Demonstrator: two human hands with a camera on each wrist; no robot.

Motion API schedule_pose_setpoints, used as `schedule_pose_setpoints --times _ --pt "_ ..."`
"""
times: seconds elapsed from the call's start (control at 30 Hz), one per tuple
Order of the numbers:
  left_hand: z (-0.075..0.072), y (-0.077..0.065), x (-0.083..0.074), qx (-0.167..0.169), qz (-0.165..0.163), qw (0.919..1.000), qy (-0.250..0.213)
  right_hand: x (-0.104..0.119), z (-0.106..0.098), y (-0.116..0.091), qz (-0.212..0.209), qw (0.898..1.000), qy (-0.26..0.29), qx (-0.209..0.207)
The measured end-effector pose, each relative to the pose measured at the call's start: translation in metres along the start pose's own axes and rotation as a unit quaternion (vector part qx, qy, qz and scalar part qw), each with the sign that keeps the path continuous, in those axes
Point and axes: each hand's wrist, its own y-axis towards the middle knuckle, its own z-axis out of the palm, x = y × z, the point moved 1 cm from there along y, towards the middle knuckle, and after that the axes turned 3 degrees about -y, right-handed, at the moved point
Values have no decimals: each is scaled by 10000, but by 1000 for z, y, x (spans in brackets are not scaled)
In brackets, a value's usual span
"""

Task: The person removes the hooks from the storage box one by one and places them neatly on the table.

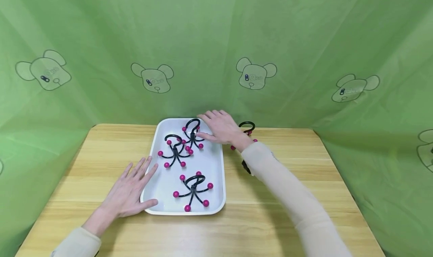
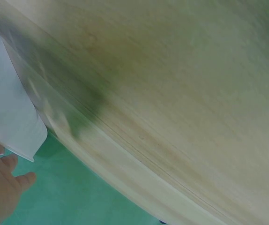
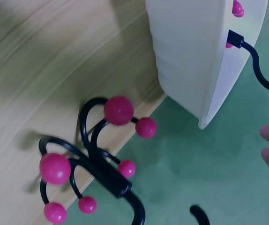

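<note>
A white tray [image 1: 162,197] holds three black multi-arm hanger hooks with pink ball tips: a far hook [image 1: 193,136], a left hook [image 1: 175,151] and a near hook [image 1: 193,189]. My left hand [image 1: 126,193] spreads its fingers at the tray's left rim, thumb over the near left corner. Over the far right corner reaches my right hand [image 1: 220,127], fingers extended and thumb pointing towards the far hook; no object shows in its grasp. Outside the tray stands another hanger hook [image 3: 107,173], partly hidden behind the right forearm in the head view.
The wooden table [image 1: 304,182] extends on both sides of the tray. A green curtain [image 1: 209,43] with mouse-head outlines encloses its back and sides. Beneath the right sleeve [image 1: 280,182] shows a small black piece [image 1: 246,167].
</note>
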Motion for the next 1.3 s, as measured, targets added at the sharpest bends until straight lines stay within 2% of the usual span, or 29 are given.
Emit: schedule_pose_setpoints --times 0.33,0.67,0.97,1.3 --pt "0 0 0 -6 9 10000 38 11 3 17 138 9998 172 -5" --pt "0 -1 1 -59 23 10000 14 12 8 29 189 9991 255 283" --pt "0 -1 1 -72 32 10000 23 11 12 31 166 9989 166 405" --pt "1 -1 0 -90 14 10000 20 10 12 31 179 9993 18 336"
